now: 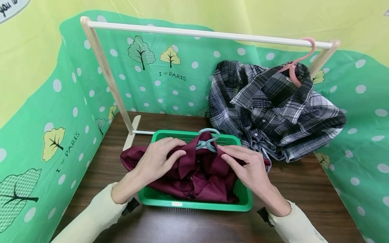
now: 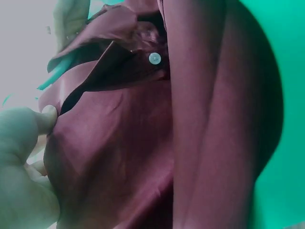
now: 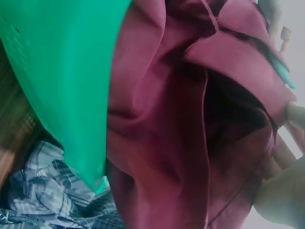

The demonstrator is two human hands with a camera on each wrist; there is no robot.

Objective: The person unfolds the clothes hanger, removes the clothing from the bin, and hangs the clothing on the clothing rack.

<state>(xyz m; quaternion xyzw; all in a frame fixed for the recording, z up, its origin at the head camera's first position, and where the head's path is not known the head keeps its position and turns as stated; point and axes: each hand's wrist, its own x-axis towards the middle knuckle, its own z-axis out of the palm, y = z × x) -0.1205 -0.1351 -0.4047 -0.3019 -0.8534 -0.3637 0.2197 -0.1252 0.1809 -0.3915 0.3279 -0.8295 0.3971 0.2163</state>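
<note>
Head view: we see the plaid shirt (image 1: 273, 125) hung on the rail (image 1: 197, 32), upper right, so that looks done. The left hand (image 1: 156, 157) and right hand (image 1: 250, 165) pinch the red shirt (image 1: 209, 190) (blue hanger (image 1: 204, 144) inside) partly in the basket (image 1: 212, 206), lower middle; hanging it up seems left.

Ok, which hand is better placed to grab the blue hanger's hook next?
Probably the right hand: it pinches the maroon shirt close beside the blue hanger, its fingertips nearer the hook than those of the left hand. Both hold the shirt, so either must let go first.
</note>
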